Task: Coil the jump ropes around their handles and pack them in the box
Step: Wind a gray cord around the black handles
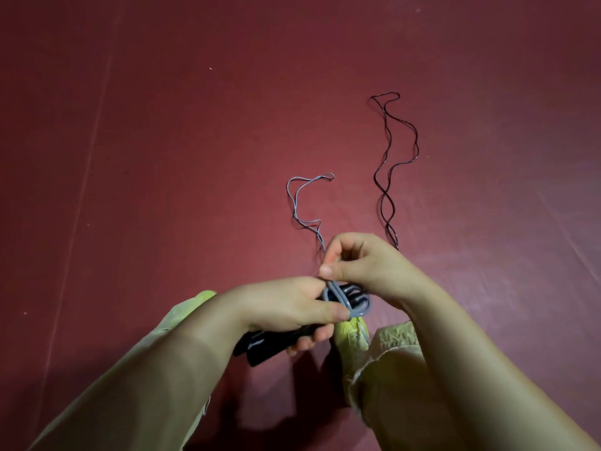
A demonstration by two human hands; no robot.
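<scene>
My left hand (286,304) grips the two black handles (260,348) of a grey jump rope, thumb pressing several grey turns (353,305) wound around their upper end. Just above, my right hand (364,262) pinches the grey rope between thumb and forefinger. The loose rest of the grey rope (304,203) trails doubled and wavy over the red floor beyond my hands. A black jump rope (388,177) lies stretched out and wavy to the right, its near end hidden behind my right hand. No box is in view.
A red mat floor (162,157) fills the view, with a faint seam running down the left. My knees in pale green trousers and a yellow-green shoe (353,336) sit directly below my hands.
</scene>
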